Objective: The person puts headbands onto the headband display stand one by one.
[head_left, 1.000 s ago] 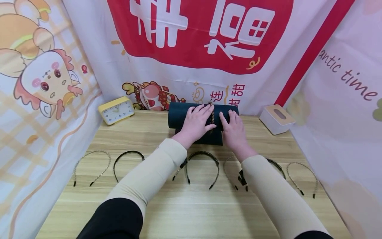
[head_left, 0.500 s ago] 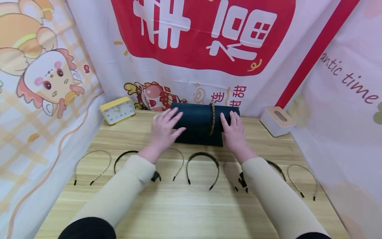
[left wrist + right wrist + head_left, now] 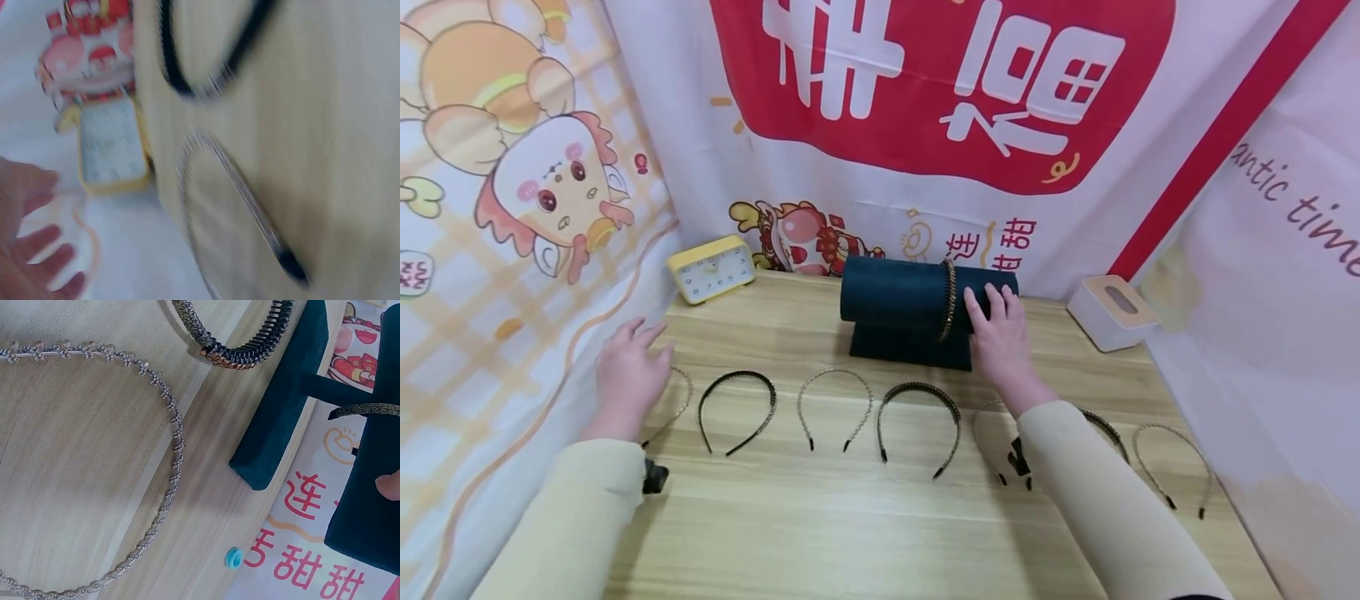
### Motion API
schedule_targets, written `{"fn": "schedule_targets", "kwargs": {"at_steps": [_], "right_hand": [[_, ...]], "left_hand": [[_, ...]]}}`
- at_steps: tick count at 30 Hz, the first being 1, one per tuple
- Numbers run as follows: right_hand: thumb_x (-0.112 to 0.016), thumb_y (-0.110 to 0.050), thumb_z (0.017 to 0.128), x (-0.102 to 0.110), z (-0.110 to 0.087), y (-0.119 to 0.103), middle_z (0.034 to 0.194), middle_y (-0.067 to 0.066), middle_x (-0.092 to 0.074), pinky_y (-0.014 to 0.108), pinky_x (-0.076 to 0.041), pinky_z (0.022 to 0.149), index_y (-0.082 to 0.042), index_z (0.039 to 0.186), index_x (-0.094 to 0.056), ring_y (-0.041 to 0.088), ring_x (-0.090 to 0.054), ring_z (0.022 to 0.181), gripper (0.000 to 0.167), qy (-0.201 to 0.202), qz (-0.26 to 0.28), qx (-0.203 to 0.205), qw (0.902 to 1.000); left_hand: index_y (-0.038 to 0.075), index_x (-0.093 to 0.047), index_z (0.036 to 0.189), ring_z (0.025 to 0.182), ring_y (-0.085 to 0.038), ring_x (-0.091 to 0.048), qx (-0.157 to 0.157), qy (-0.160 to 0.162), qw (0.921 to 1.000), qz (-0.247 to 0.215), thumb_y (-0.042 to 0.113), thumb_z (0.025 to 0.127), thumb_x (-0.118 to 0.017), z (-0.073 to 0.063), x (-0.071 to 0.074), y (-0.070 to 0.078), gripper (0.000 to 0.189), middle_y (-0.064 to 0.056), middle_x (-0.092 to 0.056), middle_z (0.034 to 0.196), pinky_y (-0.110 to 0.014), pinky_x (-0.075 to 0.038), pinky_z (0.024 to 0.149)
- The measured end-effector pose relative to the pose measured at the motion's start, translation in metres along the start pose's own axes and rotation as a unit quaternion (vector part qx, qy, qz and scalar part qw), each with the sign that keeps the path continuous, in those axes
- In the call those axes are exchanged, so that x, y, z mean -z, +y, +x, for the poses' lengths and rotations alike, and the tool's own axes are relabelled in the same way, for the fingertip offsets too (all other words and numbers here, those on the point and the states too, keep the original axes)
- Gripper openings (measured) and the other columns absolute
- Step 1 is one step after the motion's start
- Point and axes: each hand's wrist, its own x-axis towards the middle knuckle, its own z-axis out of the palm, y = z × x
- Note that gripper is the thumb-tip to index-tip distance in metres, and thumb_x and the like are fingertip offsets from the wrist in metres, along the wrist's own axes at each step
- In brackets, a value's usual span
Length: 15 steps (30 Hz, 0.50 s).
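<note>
1. Currently, right hand [image 3: 1002, 342] rests on stand [image 3: 891, 292], centre of head view, fingers laid over roll, no grasp.
2. Headband [image 3: 951, 300] loops round roll, just beside right hand's fingers.
3. Left hand [image 3: 632, 375], left of frame: fingers loose, holding nothing, nearest pale headband [image 3: 250, 200].
4. Black headband [image 3: 773, 402] on table [image 3: 820, 525], lower left.
5. Clock [image 3: 713, 271] left of stand, box [image 3: 1112, 312] right.
</note>
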Motion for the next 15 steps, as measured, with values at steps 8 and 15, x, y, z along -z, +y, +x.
{"fn": "schedule_targets", "kwargs": {"at_steps": [8,15], "right_hand": [[-0.077,-0.013,0.084,0.001,-0.001,0.003,0.148,0.028,-0.031,0.059,-0.020,0.113,-0.013,0.153,-0.036,0.052,-0.024,0.135,0.080,-0.003,0.006,-0.014,0.9999],[-0.074,-0.013,0.086,0.005,-0.001,0.000,0.148,0.028,-0.032,0.059,-0.018,0.114,-0.014,0.153,-0.036,0.052,-0.024,0.135,0.077,-0.013,0.015,-0.017,0.9997]], "left_hand": [[-0.011,-0.051,0.134,0.118,-0.062,-0.037,0.017,-0.140,0.9892,0.040,0.010,0.088,-0.059,-0.005,-0.002,-0.057,0.051,-0.044,-0.038,0.133,-0.069,-0.029,0.101],[-0.010,-0.054,0.131,0.119,-0.058,-0.043,0.049,-0.155,0.9860,0.039,0.003,0.092,-0.046,-0.006,-0.006,-0.068,0.043,-0.035,-0.051,0.131,-0.067,-0.036,0.096]]}}
